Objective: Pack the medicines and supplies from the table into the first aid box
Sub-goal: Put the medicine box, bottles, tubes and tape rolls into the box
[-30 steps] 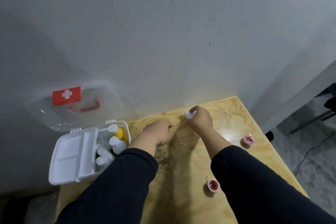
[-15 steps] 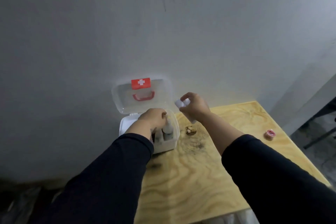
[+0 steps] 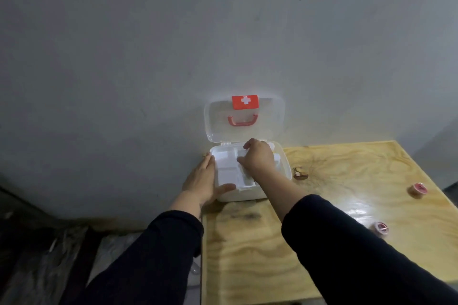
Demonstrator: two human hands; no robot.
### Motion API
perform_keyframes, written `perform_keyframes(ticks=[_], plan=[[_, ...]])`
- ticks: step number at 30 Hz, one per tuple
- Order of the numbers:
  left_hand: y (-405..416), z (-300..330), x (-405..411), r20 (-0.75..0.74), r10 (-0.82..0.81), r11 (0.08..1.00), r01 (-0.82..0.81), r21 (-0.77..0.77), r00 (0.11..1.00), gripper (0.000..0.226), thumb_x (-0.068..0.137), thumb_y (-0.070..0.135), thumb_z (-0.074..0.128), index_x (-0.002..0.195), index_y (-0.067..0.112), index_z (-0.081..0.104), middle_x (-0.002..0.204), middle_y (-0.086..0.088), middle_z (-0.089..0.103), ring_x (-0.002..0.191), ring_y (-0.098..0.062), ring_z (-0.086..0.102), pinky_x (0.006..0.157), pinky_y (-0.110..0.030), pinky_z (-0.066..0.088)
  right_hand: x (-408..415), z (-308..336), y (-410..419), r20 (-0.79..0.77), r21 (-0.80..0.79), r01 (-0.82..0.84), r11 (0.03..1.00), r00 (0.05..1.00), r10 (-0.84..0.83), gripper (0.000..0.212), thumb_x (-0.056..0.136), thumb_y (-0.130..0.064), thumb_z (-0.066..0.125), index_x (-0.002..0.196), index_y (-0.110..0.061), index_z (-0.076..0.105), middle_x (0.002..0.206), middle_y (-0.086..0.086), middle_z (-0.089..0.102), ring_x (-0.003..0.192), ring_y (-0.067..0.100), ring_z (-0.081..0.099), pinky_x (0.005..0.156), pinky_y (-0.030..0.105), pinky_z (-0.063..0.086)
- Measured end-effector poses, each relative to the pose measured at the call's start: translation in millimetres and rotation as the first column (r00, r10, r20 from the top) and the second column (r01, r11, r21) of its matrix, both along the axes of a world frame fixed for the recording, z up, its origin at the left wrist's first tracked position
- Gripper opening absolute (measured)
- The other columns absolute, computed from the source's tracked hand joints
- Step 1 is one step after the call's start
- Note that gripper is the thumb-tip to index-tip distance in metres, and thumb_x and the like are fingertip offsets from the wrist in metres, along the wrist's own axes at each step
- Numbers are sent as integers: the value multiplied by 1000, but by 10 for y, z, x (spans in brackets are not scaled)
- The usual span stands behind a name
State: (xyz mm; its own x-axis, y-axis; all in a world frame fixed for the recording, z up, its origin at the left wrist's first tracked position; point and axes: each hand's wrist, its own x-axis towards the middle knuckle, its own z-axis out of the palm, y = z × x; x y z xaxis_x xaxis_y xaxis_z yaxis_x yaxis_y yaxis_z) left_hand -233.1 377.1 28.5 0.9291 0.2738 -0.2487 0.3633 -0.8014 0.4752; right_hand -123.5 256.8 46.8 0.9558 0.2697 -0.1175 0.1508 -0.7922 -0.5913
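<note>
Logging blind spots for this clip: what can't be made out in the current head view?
- Whether the right hand holds anything: its fingers curl down into the first aid box.
- Box contents on the right: hidden under that hand.
- Two pink rolls: too small to identify.
- Left hand: rests against the box's left side.

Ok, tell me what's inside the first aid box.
The first aid box shows a white divider tray on its left side. The right hand reaches in and covers the rest, so whatever lies beneath it is hidden.
</note>
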Motion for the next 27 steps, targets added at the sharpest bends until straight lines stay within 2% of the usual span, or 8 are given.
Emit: perform_keyframes(ticks=[3, 5, 6, 7, 12, 17, 23, 27], plan=[[6, -44, -19, 45, 23, 998, -20, -53, 999, 116, 71, 65, 66, 153, 16, -1, 163, 5, -5, 149, -19, 8, 118, -39, 19, -21, 18, 47, 24, -18, -12, 1000, 1000, 13, 33, 83, -13, 60, 116, -15, 61, 123, 14, 58, 106, 29, 59, 87, 33, 49], [9, -71, -21, 72, 48, 996, -43, -74, 996, 116, 70, 63, 70, 153, 18, 2, 163, 5, 0, 148, -20, 15, 116, -38, 24, -56, 58, 66, 24, -30, -98, 995, 995, 98, 40, 83, -2, 52, 116, -21, 63, 121, 10, 62, 96, 26, 62, 68, 25, 52], [10, -73, -19, 83, 60, 996, -54, -73, 995, 116, 70, 62, 71, 153, 18, 3, 163, 5, 2, 147, -21, 18, 115, -38, 27, -81, 81, 71, 22, -42, -153, 987, 988, 154, 45, 82, 0, 50, 118, -25, 63, 118, 8, 65, 89, 24, 63, 57, 22, 49], [10, -79, -19, 92, 69, 995, -63, -72, 993, 116, 69, 61, 72, 153, 18, 5, 163, 4, 4, 146, -21, 20, 115, -38, 29, -119, 98, 72, 23, -50, -204, 978, 979, 205, 48, 82, 0, 50, 120, -27, 61, 116, 5, 67, 87, 23, 64, 53, 21, 45], [-15, -89, -45, 108, 70, 995, -62, -75, 992, 112, 72, 60, 70, 153, 15, 8, 163, 4, 2, 147, -20, 18, 114, -36, 29, -271, 95, 42, 36, -79, -310, 947, 949, 314, 33, 77, -18, 65, 109, -28, 67, 111, -4, 70, 101, 18, 62, 75, 27, 48], [-30, -66, -66, 71, 86, 991, -78, -109, 994, 113, 70, 62, 68, 153, 14, 7, 163, 7, -1, 148, -18, 15, 114, -34, 26, -331, 19, 55, 21, -108, -382, 918, 922, 386, 34, 75, -14, 70, 108, -21, 70, 113, 0, 71, 108, 18, 59, 88, 27, 47], [-45, 19, -69, 3, 59, 997, -58, -42, 998, 110, 72, 70, 58, 153, 16, 6, 163, 6, 2, 147, -22, 19, 111, -39, 32, -338, 28, -8, -13, -35, -371, 928, 928, 371, 38, 78, -15, 72, 115, -14, 65, 117, 5, 68, 106, 18, 61, 90, 25, 47], [-89, 281, 121, 101, 28, 999, -31, 20, 995, 76, 91, 58, 44, 151, 17, 21, 159, 1, 22, 143, -23, 28, 111, -41, 34, -265, 174, -231, 69, 39, -268, 963, 962, 265, 25, 84, -17, 65, 110, -16, 68, 109, 4, 71, 98, 19, 64, 91, 33, 52]])
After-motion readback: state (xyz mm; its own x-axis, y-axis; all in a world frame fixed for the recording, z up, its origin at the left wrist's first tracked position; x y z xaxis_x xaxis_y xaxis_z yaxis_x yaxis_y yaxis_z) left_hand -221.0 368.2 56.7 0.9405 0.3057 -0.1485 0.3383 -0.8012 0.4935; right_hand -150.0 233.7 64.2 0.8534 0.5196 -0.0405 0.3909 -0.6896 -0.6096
